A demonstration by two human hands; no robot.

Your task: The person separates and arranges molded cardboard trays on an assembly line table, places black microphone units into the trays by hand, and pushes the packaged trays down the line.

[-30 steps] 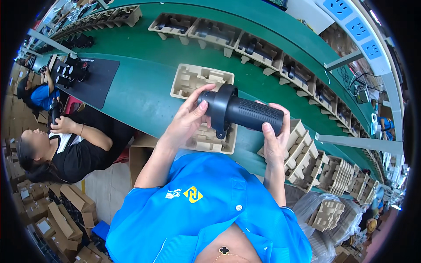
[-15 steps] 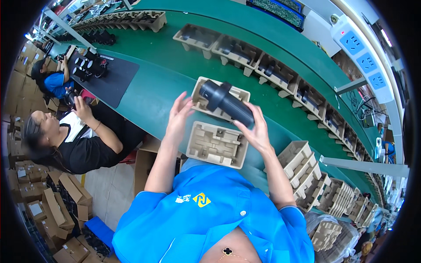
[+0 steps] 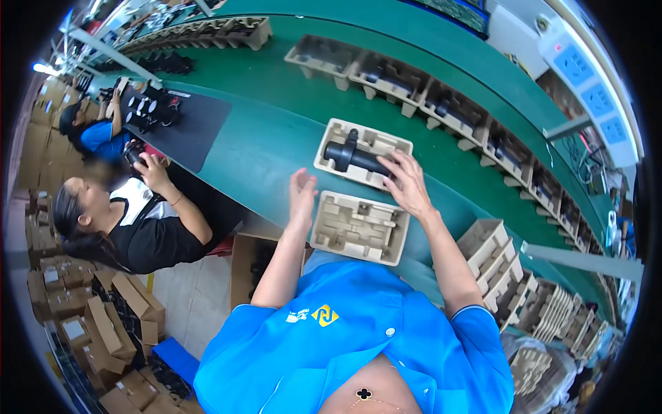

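A black scope-like tube [image 3: 354, 156] with a raised collar lies lengthwise in a beige molded-pulp tray [image 3: 323, 163] on the green bench. My right hand [image 3: 412, 185] curves over the tube's right end, fingers and thumb around it, hiding that end. Left of the trays, my left hand [image 3: 301, 198] is raised with its fingers apart, holding nothing. A second beige pulp tray [image 3: 358, 232], with molded hollows and nothing in it, sits between the first tray and my body.
Beyond, a row of pulp trays [image 3: 389, 81] with black parts runs along the green line. Nested trays [image 3: 493, 265] stand at my right, beneath a metal bar [image 3: 579, 259]. At left, a co-worker [image 3: 131, 221] handles a black device beside a dark mat [image 3: 200, 131].
The black tube has gone from my right hand's raised, tilted hold down into the far tray. My left hand has drawn slightly back from that tray. The whole view has shifted somewhat.
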